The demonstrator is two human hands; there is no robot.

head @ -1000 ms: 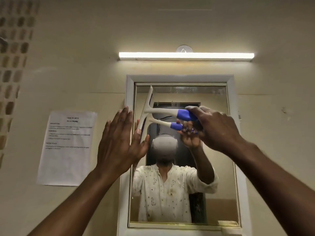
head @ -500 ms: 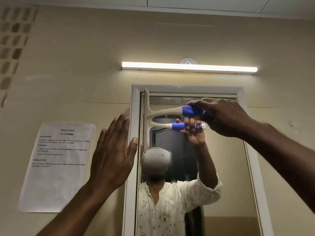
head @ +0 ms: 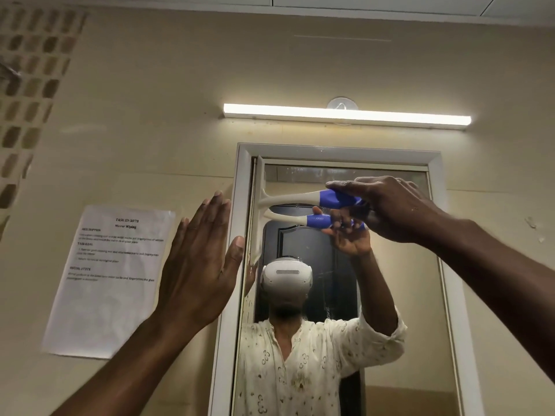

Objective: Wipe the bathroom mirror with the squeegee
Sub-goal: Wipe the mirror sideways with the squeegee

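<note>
1. My left hand (head: pixel 201 265) is nearest, raised flat with fingers straight and together, holding nothing, its thumb just beside the mirror's white frame (head: pixel 237 235)
2. My right hand (head: pixel 390 208) has its fingers clamped on the squeegee (head: pixel 300 199) at its blue grip
3. The handle runs leftward from my fingers; the blade stands upright against the mirror (head: pixel 390 295) at its top-left edge
4. I judge the coming stroke runs rightward across the glass

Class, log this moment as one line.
right hand: holds squeegee | blade: upright at mirror top-left | left hand: open, flat beside frame
</note>
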